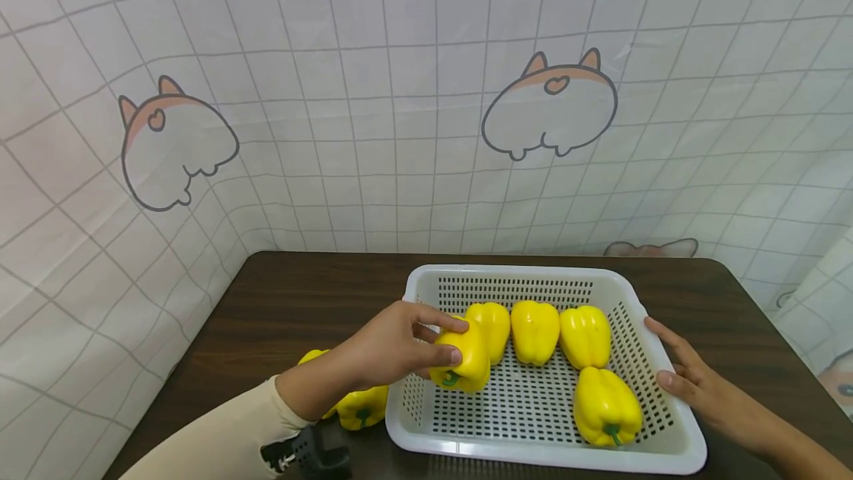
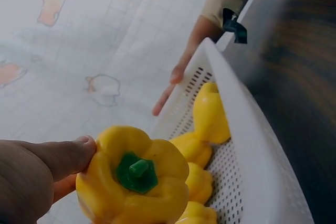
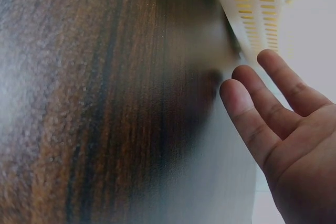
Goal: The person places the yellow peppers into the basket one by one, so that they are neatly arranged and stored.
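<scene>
A yellow bell pepper (image 1: 472,361) is pinched in the left grip (image 1: 409,339), between the thumb and the fingers; it is held over the left part of a white perforated basket (image 1: 520,455), its green stem turned toward the near side; whether its underside is touched by the basket or by the next pepper cannot be told. The right grip (image 1: 689,372) is spread, its fingers straight and parted; it is placed at the outside of the basket's right wall, close by the rim. Inside the basket, 3 peppers (image 1: 535,333) are ranged in a row, from just beside the held pepper toward the right wall; a front pepper (image 1: 606,406) is set near the right front corner, its stem also turned to the near side. The basket is borne by a dark wood-grained worktop (image 1: 320,287); to its left, loose peppers (image 1: 363,407) are partly hidden by the left forearm, so their count cannot be told; that arm is covered by a cream sleeve (image 1: 220,432).
</scene>
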A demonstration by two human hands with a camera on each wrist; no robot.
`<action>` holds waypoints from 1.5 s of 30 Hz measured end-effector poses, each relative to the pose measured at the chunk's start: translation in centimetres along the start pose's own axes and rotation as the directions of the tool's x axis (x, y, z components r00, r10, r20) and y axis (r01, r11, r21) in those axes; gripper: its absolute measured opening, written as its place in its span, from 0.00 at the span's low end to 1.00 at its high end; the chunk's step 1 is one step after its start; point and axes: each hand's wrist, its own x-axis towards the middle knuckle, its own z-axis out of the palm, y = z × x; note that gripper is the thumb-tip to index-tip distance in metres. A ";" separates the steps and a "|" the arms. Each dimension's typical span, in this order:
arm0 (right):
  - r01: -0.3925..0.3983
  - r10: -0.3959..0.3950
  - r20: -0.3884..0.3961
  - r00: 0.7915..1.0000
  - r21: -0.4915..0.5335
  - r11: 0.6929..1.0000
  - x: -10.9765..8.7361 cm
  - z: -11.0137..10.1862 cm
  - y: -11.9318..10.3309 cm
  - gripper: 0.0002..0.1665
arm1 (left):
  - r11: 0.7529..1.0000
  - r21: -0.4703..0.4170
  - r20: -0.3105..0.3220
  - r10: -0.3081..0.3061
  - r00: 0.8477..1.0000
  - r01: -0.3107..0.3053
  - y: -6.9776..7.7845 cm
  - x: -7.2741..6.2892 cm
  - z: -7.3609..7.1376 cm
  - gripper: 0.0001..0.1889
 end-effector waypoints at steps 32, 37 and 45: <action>-0.012 0.012 0.005 1.000 0.016 1.000 0.0 0.0 -0.1 0.42 | 0.999 -0.019 0.003 -0.027 1.000 0.028 -0.7 2.9 4.6 0.17; -0.005 0.005 0.005 1.000 0.013 1.000 0.0 0.0 -0.2 0.42 | 0.999 -0.009 0.010 -0.038 0.999 0.039 -0.7 3.3 5.2 0.17; -0.009 0.009 0.002 1.000 0.017 1.000 0.0 0.1 -0.3 0.42 | 0.998 0.026 0.010 -0.062 0.998 0.062 -0.5 3.7 6.1 0.16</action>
